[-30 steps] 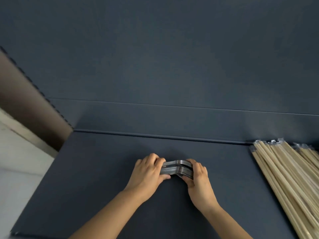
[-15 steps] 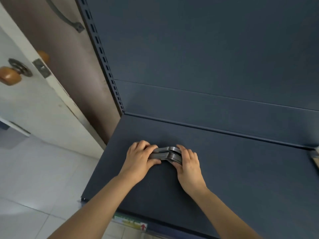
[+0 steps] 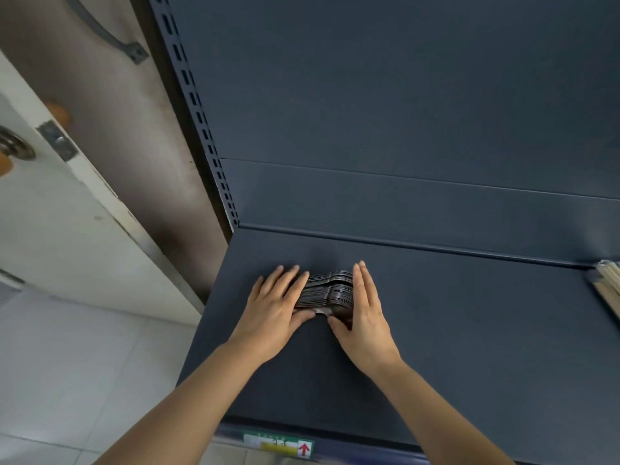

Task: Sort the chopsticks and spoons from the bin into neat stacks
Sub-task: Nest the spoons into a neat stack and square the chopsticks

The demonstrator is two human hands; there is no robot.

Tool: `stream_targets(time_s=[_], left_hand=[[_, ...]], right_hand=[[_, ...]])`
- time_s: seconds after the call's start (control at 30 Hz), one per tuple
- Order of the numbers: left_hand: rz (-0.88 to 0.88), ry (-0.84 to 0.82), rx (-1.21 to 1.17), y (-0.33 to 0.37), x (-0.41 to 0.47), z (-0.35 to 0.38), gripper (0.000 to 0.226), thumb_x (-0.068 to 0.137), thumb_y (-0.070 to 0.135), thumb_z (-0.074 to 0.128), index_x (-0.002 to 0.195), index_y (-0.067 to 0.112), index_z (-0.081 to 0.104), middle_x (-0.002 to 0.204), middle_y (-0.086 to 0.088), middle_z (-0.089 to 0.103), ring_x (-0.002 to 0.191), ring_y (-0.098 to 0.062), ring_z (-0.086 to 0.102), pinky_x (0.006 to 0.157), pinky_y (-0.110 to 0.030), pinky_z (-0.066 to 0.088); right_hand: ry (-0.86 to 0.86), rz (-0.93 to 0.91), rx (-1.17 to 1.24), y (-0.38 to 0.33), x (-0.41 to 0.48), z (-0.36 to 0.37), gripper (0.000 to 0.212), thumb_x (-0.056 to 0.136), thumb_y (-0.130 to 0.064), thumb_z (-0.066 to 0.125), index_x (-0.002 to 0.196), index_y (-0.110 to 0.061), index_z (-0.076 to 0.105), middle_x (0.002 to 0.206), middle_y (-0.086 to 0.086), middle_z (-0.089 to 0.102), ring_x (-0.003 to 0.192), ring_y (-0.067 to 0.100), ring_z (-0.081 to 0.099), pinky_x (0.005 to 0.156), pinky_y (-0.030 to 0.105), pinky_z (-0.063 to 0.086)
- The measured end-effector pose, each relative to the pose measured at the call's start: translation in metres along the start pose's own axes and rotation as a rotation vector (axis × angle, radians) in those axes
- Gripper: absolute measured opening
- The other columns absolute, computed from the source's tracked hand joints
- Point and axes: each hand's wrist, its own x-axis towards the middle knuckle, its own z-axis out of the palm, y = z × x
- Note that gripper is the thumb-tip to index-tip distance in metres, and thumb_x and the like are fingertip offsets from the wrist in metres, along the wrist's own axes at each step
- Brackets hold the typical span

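A stack of dark metal spoons [image 3: 330,290] lies on the dark blue shelf [image 3: 469,330], near its left end. My left hand [image 3: 278,307] presses flat against the stack's left side with straight fingers. On the right side my right hand [image 3: 364,307] does the same, fingers straight and pointing away from me. Both thumbs touch the stack's near edge. A bundle of wrapped wooden chopsticks [image 3: 609,283] shows at the shelf's far right, cut off by the frame edge.
The shelf's back panel [image 3: 402,112] rises behind the stack, with a slotted upright [image 3: 201,129] at its left. A white door [image 3: 50,213] and tiled floor [image 3: 67,364] lie left of the shelf. A price-strip label [image 3: 278,444] marks the front edge.
Both hands have uncurled from gripping the spoon stack and now press its sides with straight fingers. The view has kept shifting left, so most of the chopsticks have left the frame.
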Motion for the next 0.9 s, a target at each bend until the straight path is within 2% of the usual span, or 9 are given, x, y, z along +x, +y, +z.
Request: stream_targets(time_s=[0.1,0.2,0.27,0.43,0.57,0.63,0.7,0.73,0.9], left_hand=[[0.036,-0.033,0.074,0.000,-0.001,0.001,0.086,0.084,0.070,0.001,0.149,0.015,0.018,0.157,-0.005,0.016,0.145,-0.025,0.013,0.112,-0.047,0.018],[0.048,-0.084,0.063,0.000,-0.001,-0.001,0.095,0.074,0.074,-0.018,0.149,0.017,-0.005,0.154,0.001,-0.017,0.142,-0.019,-0.015,0.115,-0.044,0.003],[0.037,-0.106,0.048,0.000,-0.002,-0.004,0.097,0.070,0.075,-0.019,0.148,0.018,-0.011,0.149,0.003,-0.026,0.139,-0.017,-0.023,0.116,-0.043,-0.001],[0.009,-0.159,0.042,0.000,-0.001,-0.009,0.100,0.065,0.078,-0.022,0.148,0.024,-0.014,0.154,0.004,-0.025,0.144,-0.022,-0.019,0.115,-0.050,-0.001],[0.044,-0.117,0.082,-0.003,-0.006,-0.007,0.084,0.075,0.074,-0.009,0.142,0.025,-0.024,0.151,0.008,-0.027,0.142,-0.022,-0.021,0.114,-0.054,0.001],[0.068,-0.073,0.113,-0.003,-0.012,-0.008,0.083,0.085,0.069,0.005,0.148,0.017,-0.008,0.157,0.001,-0.005,0.145,-0.024,-0.001,0.113,-0.052,0.015],[0.076,-0.048,0.140,-0.002,-0.014,-0.007,0.081,0.089,0.065,0.014,0.146,0.008,0.024,0.155,-0.006,0.024,0.142,-0.025,0.021,0.108,-0.049,0.029],[0.079,-0.042,0.150,-0.001,-0.016,-0.008,0.082,0.089,0.064,0.013,0.144,0.006,0.032,0.153,-0.008,0.029,0.141,-0.024,0.022,0.107,-0.047,0.028],[0.073,-0.087,0.077,-0.002,-0.021,-0.010,0.108,0.063,0.074,-0.034,0.148,0.013,-0.008,0.153,0.002,-0.018,0.137,-0.013,-0.021,0.114,-0.038,-0.006]], right_hand=[[0.026,0.007,-0.022,-0.001,-0.002,0.003,0.091,0.089,-0.027,0.061,0.150,-0.023,-0.007,0.151,-0.021,-0.019,0.145,0.009,0.004,0.112,0.034,0.032],[0.023,0.003,-0.030,-0.003,0.000,0.004,0.093,0.088,-0.031,0.063,0.150,-0.019,-0.005,0.148,-0.022,-0.020,0.145,0.010,0.005,0.112,0.030,0.031],[-0.005,0.007,-0.022,-0.004,0.002,0.003,0.095,0.087,-0.035,0.063,0.150,-0.018,-0.007,0.149,-0.021,-0.021,0.145,0.010,0.004,0.112,0.027,0.029],[-0.107,0.035,-0.050,-0.006,0.005,-0.005,0.099,0.086,-0.040,0.063,0.149,-0.022,-0.011,0.153,-0.016,-0.024,0.146,0.014,0.005,0.112,0.037,0.031],[-0.069,-0.007,-0.151,-0.005,0.000,-0.014,0.102,0.083,-0.050,0.062,0.150,-0.020,-0.009,0.155,-0.012,-0.021,0.145,0.014,-0.009,0.119,0.032,0.009],[-0.054,-0.038,-0.183,-0.005,-0.002,-0.017,0.104,0.083,-0.053,0.060,0.149,-0.018,-0.012,0.151,-0.016,-0.022,0.142,0.007,-0.018,0.119,0.028,-0.001],[-0.070,-0.050,-0.223,-0.004,-0.002,-0.018,0.100,0.086,-0.050,0.058,0.149,-0.018,-0.013,0.149,-0.018,-0.022,0.138,0.002,-0.023,0.119,0.029,-0.002],[-0.083,-0.046,-0.237,-0.003,-0.001,-0.018,0.099,0.087,-0.049,0.058,0.149,-0.018,-0.013,0.151,-0.016,-0.021,0.137,0.002,-0.024,0.120,0.030,-0.001],[-0.160,0.013,-0.209,-0.008,-0.003,-0.014,0.100,0.086,-0.048,0.060,0.149,-0.018,-0.013,0.155,-0.012,-0.023,0.145,0.009,-0.006,0.118,0.028,0.015]])
